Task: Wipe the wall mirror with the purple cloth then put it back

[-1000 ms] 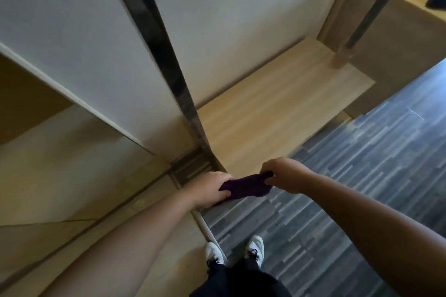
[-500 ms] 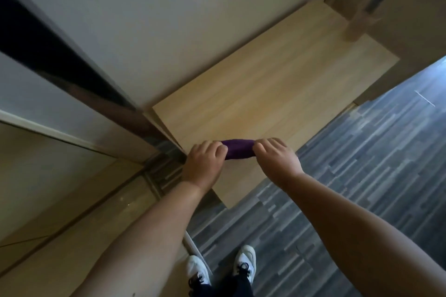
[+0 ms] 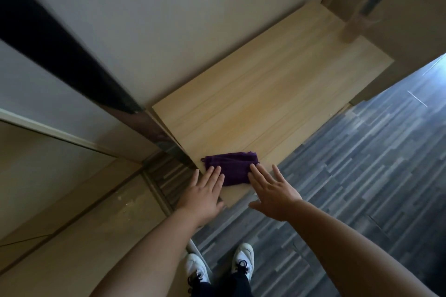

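A pale wall is rising behind a light wooden shelf [image 3: 277,94], and that shelf is serving as the landmark here; to its left the wall mirror [image 3: 60,176] is standing in its dark frame, reflecting beige surfaces; below and to the right of the shelf a grey striped floor [image 3: 362,176] is spreading out, with two white shoes [image 3: 219,267] showing at the bottom.

Just off the shelf's near left corner the left hand [image 3: 205,193] is lying flat with fingers spread and straight, gripping nothing; its fingertips are touching the near left edge of the purple cloth [image 3: 229,169]. The cloth is lying folded on the shelf's near left corner, close to the front edge, its long axis running roughly along that edge. At the shelf's front edge, right of the cloth, the right hand [image 3: 272,193] is likewise open and splayed, holding nothing, its index fingertip resting at the cloth's near right edge.

The cloth is sitting just beyond both sets of fingertips, away from the person; both hands are looking about equally near, one at each end. Judging from this, the cloth is already being put back, so only drawing the hands away seems to be remaining.

No containers are showing; the shelf is carrying only the cloth.
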Action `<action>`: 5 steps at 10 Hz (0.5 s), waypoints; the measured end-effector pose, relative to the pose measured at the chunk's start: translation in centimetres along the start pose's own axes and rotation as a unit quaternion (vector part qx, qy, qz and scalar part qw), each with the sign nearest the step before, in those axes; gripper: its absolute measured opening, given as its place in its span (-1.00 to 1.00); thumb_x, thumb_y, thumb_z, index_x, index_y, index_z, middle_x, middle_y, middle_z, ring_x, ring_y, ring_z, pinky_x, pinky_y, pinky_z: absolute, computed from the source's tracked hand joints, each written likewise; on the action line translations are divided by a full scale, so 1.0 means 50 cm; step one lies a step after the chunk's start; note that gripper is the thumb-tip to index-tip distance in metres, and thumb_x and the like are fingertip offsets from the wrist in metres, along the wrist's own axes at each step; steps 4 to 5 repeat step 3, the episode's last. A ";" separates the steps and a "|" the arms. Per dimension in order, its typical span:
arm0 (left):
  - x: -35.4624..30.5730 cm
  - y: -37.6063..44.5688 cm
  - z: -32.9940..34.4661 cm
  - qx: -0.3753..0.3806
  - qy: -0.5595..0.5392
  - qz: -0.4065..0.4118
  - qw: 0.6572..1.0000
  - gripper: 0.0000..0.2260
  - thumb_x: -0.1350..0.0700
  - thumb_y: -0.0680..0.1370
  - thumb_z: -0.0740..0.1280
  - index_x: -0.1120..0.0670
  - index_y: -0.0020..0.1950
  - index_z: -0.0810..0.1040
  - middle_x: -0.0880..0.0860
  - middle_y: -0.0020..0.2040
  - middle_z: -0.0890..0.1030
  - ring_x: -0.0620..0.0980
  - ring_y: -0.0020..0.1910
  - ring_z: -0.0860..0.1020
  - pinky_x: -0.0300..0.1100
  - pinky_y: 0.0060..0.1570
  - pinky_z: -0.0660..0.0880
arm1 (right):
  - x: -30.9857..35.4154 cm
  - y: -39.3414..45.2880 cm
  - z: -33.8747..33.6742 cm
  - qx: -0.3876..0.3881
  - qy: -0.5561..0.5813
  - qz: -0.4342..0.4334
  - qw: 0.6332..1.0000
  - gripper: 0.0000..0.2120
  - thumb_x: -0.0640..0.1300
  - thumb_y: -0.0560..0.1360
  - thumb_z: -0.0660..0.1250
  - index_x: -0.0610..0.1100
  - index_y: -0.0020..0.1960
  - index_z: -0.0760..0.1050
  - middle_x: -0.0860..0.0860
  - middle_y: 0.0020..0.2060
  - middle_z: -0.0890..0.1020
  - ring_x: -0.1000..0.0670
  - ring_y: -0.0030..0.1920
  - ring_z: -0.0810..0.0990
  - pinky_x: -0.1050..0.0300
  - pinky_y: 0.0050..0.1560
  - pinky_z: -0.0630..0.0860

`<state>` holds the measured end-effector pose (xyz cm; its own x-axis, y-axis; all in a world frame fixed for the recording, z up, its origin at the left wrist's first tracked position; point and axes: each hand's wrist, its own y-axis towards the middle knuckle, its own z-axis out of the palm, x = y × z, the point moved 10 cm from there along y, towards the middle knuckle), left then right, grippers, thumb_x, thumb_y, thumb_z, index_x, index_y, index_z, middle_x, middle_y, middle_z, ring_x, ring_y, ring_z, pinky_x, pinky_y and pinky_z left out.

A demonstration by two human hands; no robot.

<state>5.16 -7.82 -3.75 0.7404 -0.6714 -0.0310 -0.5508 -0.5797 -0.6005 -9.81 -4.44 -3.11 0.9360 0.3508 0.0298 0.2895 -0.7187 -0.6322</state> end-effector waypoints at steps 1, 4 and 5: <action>0.012 -0.027 -0.042 0.001 -0.072 -0.016 0.997 -0.39 -0.13 0.69 0.04 0.10 0.62 -0.14 0.09 0.62 -0.16 0.05 0.60 -0.16 0.12 0.55 -0.14 | 0.010 -0.018 -0.066 -0.028 0.055 0.003 0.998 -0.29 0.23 0.64 -0.01 -0.09 0.60 -0.22 -0.07 0.55 -0.26 -0.10 0.57 -0.27 -0.18 0.53 -0.29; 0.053 -0.097 -0.077 0.050 -0.162 -0.086 0.982 -0.64 -0.10 0.69 0.07 0.09 0.15 0.56 0.11 0.09 0.61 0.12 0.03 0.58 -0.02 0.01 0.54 | 0.054 -0.028 -0.160 0.054 0.107 0.025 0.992 -0.80 -0.12 0.63 0.18 -0.17 0.15 0.51 -0.08 0.04 0.60 -0.11 0.07 0.61 0.02 0.03 0.54; 0.053 -0.097 -0.077 0.050 -0.162 -0.086 0.982 -0.64 -0.10 0.69 0.07 0.09 0.15 0.56 0.11 0.09 0.61 0.12 0.03 0.58 -0.02 0.01 0.54 | 0.054 -0.028 -0.160 0.054 0.107 0.025 0.992 -0.80 -0.12 0.63 0.18 -0.17 0.15 0.51 -0.08 0.04 0.60 -0.11 0.07 0.61 0.02 0.03 0.54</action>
